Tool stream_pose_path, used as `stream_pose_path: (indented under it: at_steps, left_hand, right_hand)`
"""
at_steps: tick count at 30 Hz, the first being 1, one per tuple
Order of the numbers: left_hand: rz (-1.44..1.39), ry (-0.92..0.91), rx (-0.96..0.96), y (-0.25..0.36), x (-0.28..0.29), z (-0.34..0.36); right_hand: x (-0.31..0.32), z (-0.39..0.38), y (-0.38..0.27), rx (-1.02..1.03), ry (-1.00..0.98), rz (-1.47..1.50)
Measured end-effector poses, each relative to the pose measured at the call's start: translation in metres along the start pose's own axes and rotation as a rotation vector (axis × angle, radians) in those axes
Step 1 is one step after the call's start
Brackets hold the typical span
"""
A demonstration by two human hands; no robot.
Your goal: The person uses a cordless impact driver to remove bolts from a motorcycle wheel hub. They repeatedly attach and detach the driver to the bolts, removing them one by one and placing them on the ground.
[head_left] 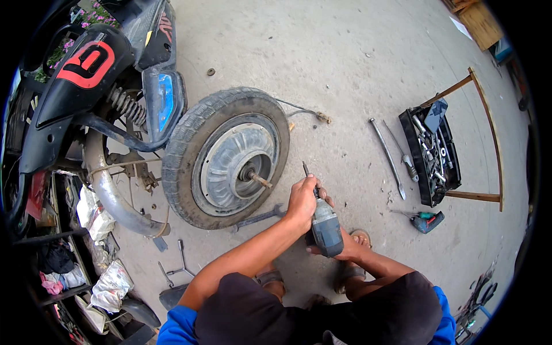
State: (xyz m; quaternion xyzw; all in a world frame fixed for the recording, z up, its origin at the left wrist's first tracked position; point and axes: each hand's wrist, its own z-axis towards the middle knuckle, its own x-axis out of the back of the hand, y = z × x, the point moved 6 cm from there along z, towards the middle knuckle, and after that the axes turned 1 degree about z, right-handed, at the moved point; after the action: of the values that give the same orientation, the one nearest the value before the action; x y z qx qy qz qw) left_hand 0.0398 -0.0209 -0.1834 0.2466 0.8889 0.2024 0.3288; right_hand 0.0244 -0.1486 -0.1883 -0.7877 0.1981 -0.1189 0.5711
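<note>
The left hand (302, 200) wraps the power drill's (327, 231) nose while the right hand (345, 246) holds its rear, apparently readying the bit (305, 167), which likely needs steady alignment next.

1. A vehicle repair workshop, by its looks, with a gritty concrete floor (276, 52) around a detached-looking hub-motor wheel (225, 167).
2. Left of that wheel stands an electric scooter (69, 103), partly stripped, its coil-spring shock absorber (127, 106) exposed.
3. Well to the wheel's right, an open black toolbox (411, 150) brims with sockets and wrenches (443, 152).
4. Between wheel and toolbox lie a pry bar (388, 158) and a screwdriver (409, 167).
5. Just below the wheel rests an open-end wrench (261, 217).
6. Below-left of it, cluttered shelving (66, 293) holds rags (56, 256).
</note>
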Motion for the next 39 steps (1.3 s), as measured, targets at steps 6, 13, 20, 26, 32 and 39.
stream_pose_path:
  at_steps: [6,13,20,26,32,39]
  left_hand:
    - [-0.191,-0.076,-0.008,0.005,-0.011,-0.002]
    - [-0.330,-0.260,-0.178,0.055,-0.035,-0.012]
    - [-0.419,-0.168,-0.154,0.089,-0.036,-0.002]
    - [-0.421,-0.093,-0.130,0.093,-0.022,0.014]
    - [-0.438,-0.052,-0.122,0.093,-0.016,0.021]
    - [-0.431,-0.076,-0.140,0.093,-0.010,0.026]
  right_hand:
    - [0.018,0.006,-0.002,0.138,0.144,-0.260]
    - [0.054,0.032,-0.067,0.208,0.165,-0.213]
    - [0.059,0.065,-0.076,-0.004,0.073,0.200]
    - [0.054,0.081,-0.070,-0.003,0.132,0.251]
    - [0.054,0.088,-0.068,-0.015,0.136,0.230]
    - [0.053,0.092,-0.061,-0.009,0.131,0.216]
